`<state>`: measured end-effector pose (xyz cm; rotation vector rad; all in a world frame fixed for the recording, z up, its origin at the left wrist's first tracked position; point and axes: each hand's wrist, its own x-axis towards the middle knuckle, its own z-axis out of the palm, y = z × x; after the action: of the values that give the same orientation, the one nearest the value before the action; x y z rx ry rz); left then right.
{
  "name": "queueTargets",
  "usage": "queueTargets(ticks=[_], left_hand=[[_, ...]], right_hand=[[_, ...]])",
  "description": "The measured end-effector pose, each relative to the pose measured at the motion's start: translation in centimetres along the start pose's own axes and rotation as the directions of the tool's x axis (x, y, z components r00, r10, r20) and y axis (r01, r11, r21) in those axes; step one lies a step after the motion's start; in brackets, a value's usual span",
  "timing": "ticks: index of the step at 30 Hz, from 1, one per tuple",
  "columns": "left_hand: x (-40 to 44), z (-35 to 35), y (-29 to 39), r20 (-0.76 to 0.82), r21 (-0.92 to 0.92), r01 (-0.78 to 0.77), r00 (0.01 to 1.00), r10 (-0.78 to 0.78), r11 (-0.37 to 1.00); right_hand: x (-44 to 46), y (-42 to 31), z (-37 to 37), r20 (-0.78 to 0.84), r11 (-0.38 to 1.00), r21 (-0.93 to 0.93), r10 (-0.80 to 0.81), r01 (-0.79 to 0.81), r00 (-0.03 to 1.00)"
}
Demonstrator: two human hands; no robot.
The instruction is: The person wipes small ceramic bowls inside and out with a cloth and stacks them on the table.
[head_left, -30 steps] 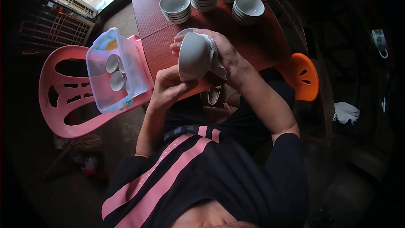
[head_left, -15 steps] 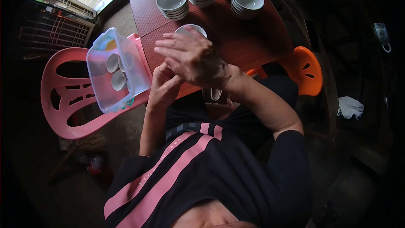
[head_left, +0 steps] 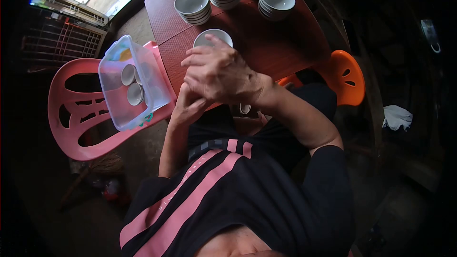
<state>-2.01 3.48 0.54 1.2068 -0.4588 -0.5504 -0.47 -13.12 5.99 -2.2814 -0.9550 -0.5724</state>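
Observation:
My right hand (head_left: 216, 71) is over the table's near edge, its fingers apart and slightly bent, with nothing visible in them. Just below and partly behind it, my left hand (head_left: 187, 108) shows a bent thumb and curled fingers; whatever lies between them is hidden. The two hands overlap and seem to touch. Beyond my right fingers a white bowl (head_left: 216, 34) stands on the red-brown table (head_left: 176, 52), partly covered by that hand.
Several stacks of white bowls, among them a left stack (head_left: 193, 7) and a right stack (head_left: 277, 2), stand toward the table's far side. On the pink chair (head_left: 59, 109) at left sits a clear plastic bin (head_left: 114, 109) holding small white cups (head_left: 135, 94). An orange chair (head_left: 354, 90) is at right.
My right hand has drawn slightly back toward me, its fingers bending more and uncovering more of the near bowl. My left hand has dropped slightly. The view has shifted a little.

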Motion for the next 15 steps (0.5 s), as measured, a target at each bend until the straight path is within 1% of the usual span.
queueTargets(ticks=[1, 2, 3, 4, 5, 6, 7, 8, 9, 10, 11, 12, 13, 14, 15], left_hand=[[0.2, 0.4, 0.5, 0.005, 0.044, 0.025, 1.000, -0.025, 0.999], [0.3, 1.2, 1.4, -0.021, 0.069, 0.085, 0.996, -0.084, 0.994], [0.3, 1.5, 1.8, -0.014, 0.070, 0.089, 0.996, -0.089, 0.994], [0.2, 1.7, 2.2, -0.003, 0.045, 0.057, 0.998, -0.056, 0.997], [0.2, 1.8, 2.3, 0.007, 0.021, 0.022, 1.000, -0.022, 1.000], [0.4, 1.8, 2.1, 0.012, 0.024, 0.022, 1.000, -0.022, 0.999], [0.6, 1.6, 1.5, 0.002, -0.015, -0.064, 0.998, 0.064, 0.998], [0.8, 1.6, 1.1, -0.013, -0.054, -0.148, 0.989, 0.148, 0.987], [1.0, 1.6, 1.0, -0.011, -0.054, -0.145, 0.989, 0.145, 0.988], [1.0, 1.6, 1.0, -0.045, -0.036, -0.114, 0.993, 0.112, 0.993], [1.0, 1.6, 0.9, -0.081, -0.021, -0.081, 0.994, 0.079, 0.996], [1.0, 1.8, 1.3, -0.083, -0.022, -0.076, 0.994, 0.074, 0.997], [1.1, 2.0, 2.0, -0.048, -0.036, -0.077, 0.996, 0.076, 0.996], [1.2, 2.4, 2.8, -0.012, -0.049, -0.081, 0.997, 0.080, 0.996], [1.2, 2.7, 3.4, -0.036, -0.285, -0.021, 0.999, 0.011, 0.958]], right_hand=[[-0.1, 1.3, 0.4, -0.069, 0.998, -0.054, -0.029, 0.025, 0.997], [-0.2, 2.8, 0.6, -0.024, 0.992, 0.121, 0.039, -0.036, 0.999], [-0.3, 4.7, 0.6, 0.030, 0.952, 0.288, 0.094, -0.099, 0.995], [0.1, 6.0, 0.2, 0.037, 0.873, 0.484, 0.040, -0.053, 0.998], [-0.5, 6.1, 0.2, 0.191, 0.470, 0.833, 0.249, -0.291, 0.949], [-0.3, 5.5, -0.5, 0.416, -0.096, 0.908, 0.332, -0.409, 0.847], [-0.3, 6.1, 0.9, 0.518, -0.468, 0.813, 0.311, -0.346, 0.797], [-0.5, 6.2, 2.0, 0.539, -0.496, 0.807, 0.398, -0.321, 0.742], [-0.1, 5.7, 2.0, 0.559, -0.524, 0.801, 0.480, -0.291, 0.677], [-0.4, 5.2, 1.6, 0.572, -0.602, 0.766, 0.478, -0.225, 0.667], [-0.4, 4.9, 1.1, 0.572, -0.606, 0.764, 0.480, -0.220, 0.665], [-0.3, 4.5, 0.6, 0.586, -0.602, 0.758, 0.461, -0.250, 0.666], [-0.2, 4.4, 0.4, 0.600, -0.595, 0.752, 0.441, -0.283, 0.668], [-0.2, 4.7, 0.8, 0.589, -0.496, 0.788, 0.433, -0.365, 0.682], [0.0, 4.6, 0.3, 0.498, -0.176, 0.863, 0.447, -0.473, 0.743]])
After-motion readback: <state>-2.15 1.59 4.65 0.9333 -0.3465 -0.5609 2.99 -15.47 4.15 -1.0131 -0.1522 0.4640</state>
